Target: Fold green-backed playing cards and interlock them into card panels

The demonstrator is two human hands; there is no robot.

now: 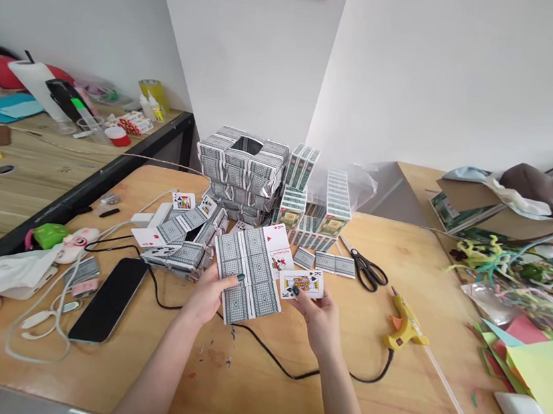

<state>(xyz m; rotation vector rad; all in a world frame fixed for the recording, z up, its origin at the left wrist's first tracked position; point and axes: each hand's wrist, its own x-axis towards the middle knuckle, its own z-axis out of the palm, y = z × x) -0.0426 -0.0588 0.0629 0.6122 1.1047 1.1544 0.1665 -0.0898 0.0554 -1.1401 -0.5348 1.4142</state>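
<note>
My left hand (208, 291) grips a panel of joined playing cards (250, 278), patterned backs up, its thumb lying across the front. At the panel's upper right, an ace and a joker card (278, 251) show their faces. Between the thumb and fingers of my right hand (318, 316) is a king of spades card (301, 284), face up, close to the panel's right edge. Behind my hands stands a stacked structure of folded cards (241, 169). Left of the panel sits a lower card piece (187, 236) with loose cards on it.
Boxed card decks (334, 204) stand stacked at the back. To the right lie black-handled scissors (368, 271) and a yellow glue gun (406, 324), whose black cord crosses the table before me. A phone (110, 301) and white cables are on the left; coloured paper (539, 367) lies far right.
</note>
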